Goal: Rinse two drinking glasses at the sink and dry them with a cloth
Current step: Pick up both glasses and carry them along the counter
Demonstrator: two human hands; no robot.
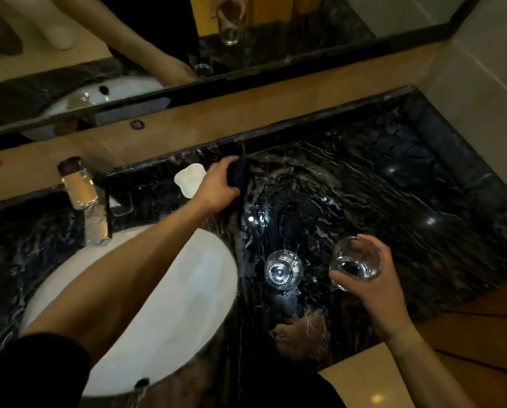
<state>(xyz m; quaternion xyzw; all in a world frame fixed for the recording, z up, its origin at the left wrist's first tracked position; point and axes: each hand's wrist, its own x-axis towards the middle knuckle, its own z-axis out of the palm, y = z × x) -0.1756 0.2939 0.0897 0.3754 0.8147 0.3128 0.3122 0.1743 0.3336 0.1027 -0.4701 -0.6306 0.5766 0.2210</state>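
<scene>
My right hand (367, 278) holds a clear drinking glass (356, 262) tilted above the dark marble counter (393, 187), its mouth turned toward me. A second clear glass (283, 269) stands on the counter just left of it, apart from both hands. My left hand (217, 185) reaches across the white sink (199, 290) to the back of the counter and grips a dark cloth (239, 175). The cloth is partly hidden by my fingers.
A chrome tap (83, 198) stands behind the sink at the left. A white soap dish (189, 179) lies next to my left hand. A mirror (187, 39) runs along the back wall and a light wall closes the right side.
</scene>
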